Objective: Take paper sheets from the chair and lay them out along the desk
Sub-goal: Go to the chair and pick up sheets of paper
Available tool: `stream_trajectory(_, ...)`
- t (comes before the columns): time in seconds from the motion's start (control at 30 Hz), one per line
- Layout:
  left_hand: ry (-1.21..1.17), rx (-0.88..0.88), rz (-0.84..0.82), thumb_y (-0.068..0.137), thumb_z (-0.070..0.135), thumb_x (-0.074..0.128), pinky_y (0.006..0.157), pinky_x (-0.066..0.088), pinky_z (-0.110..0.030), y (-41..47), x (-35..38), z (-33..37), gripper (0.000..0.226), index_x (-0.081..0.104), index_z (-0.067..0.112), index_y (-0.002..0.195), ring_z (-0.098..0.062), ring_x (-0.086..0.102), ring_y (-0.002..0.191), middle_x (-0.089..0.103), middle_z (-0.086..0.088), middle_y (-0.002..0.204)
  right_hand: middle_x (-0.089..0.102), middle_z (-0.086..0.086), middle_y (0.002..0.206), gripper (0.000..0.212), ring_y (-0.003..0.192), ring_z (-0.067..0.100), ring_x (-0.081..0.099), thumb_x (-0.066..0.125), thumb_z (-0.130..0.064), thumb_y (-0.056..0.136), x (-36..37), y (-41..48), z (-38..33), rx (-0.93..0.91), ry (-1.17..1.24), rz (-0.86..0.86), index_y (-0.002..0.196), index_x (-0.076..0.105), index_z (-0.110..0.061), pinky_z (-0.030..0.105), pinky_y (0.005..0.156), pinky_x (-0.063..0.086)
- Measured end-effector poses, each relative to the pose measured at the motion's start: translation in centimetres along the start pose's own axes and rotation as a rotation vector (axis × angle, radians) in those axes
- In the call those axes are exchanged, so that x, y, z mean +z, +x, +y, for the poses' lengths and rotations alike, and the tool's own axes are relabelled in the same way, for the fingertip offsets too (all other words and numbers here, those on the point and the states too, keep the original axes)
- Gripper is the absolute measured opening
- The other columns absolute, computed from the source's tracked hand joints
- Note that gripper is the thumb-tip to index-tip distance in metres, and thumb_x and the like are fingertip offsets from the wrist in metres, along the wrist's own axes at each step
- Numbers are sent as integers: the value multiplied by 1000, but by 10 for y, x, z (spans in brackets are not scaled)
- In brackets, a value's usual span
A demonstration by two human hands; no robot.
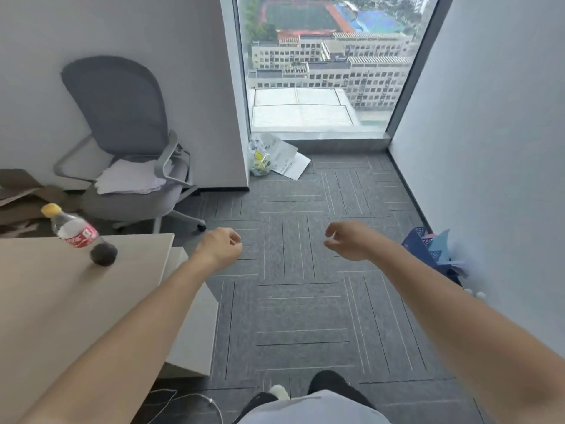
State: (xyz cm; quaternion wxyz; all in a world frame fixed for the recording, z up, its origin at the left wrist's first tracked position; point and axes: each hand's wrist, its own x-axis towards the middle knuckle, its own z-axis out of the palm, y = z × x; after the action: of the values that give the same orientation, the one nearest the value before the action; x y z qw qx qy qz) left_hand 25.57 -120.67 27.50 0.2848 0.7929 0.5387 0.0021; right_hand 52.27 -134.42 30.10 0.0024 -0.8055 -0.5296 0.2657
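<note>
A loose stack of white paper sheets lies on the seat of a grey office chair at the left, against the wall. The light wooden desk fills the lower left. My left hand hangs in the air just past the desk's right corner, fingers loosely curled, holding nothing. My right hand is out over the carpet, fingers loosely curled and empty. Both hands are well short of the chair and the sheets.
A cola bottle with a yellow cap stands on the desk's far edge. Flattened cardboard lies left of the chair. A plastic bag and papers sit by the window. A blue crate stands by the right wall. A cable trails near my feet.
</note>
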Motion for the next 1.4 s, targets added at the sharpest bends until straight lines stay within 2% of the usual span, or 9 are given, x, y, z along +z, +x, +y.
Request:
stream_trajectory(0.37,-18,-117,15,90,36,58,79,43,-28,250,-72,25,21,65,30,109,-13,60,99,68,10,107,60,2,131,42,114,24,58,48,-46,99,-112,270,-18,-153,13,13,133,53,-22,34,89,48)
stream_trajectory(0.57,-159,-282,137,91,36,60,83,43,-28,343,-138,16,18,65,32,108,-12,59,98,65,17,93,63,5,124,35,108,22,58,51,-40,99,-185,416,-85,-349,17,-57,126,59,-20,31,88,47)
stream_trajectory(0.67,-260,-373,197,90,35,62,94,49,-34,372,-159,-15,16,67,31,105,-16,62,105,68,8,107,65,4,113,29,101,20,61,53,-36,99,-204,472,-133,-455,71,-108,117,64,-18,31,81,50)
stream_trajectory(0.73,-285,-429,228,91,33,63,95,49,-34,391,-171,-41,16,67,28,105,-18,62,107,68,5,112,65,3,110,27,98,21,62,53,-34,99,-210,510,-169,-531,41,-140,116,65,-17,29,75,49)
stream_trajectory(0.9,-436,-514,319,93,26,62,90,50,-32,459,-205,-105,21,68,19,112,-23,65,103,67,-1,113,65,3,119,28,109,23,59,53,-34,98,-216,608,-263,-640,-58,-174,119,63,-19,34,91,50)
stream_trajectory(1.1,-558,-603,356,95,25,59,88,47,-29,528,-265,-183,24,67,11,114,-22,62,106,67,-3,113,64,1,112,21,103,21,61,52,-30,98,-226,705,-388,-705,-133,-238,114,65,-23,29,84,48)
stream_trajectory(1.23,-566,-688,396,97,21,57,85,41,-25,562,-308,-231,28,67,8,119,-17,58,104,65,-5,119,67,-1,111,16,96,20,64,52,-29,95,-221,759,-455,-764,-69,-292,105,64,-29,28,82,51)
stream_trajectory(1.33,-601,-781,399,96,27,59,90,47,-30,585,-328,-271,32,64,11,123,-21,64,107,65,-4,124,66,-6,105,19,96,18,63,54,-31,94,-214,800,-506,-815,-27,-363,107,67,-29,27,81,51)
stream_trajectory(1.4,-632,-855,418,94,32,60,98,50,-39,601,-336,-298,34,62,16,124,-22,65,108,65,-2,124,66,-5,110,22,103,18,62,54,-31,95,-206,833,-540,-871,-71,-406,112,68,-26,26,83,47)
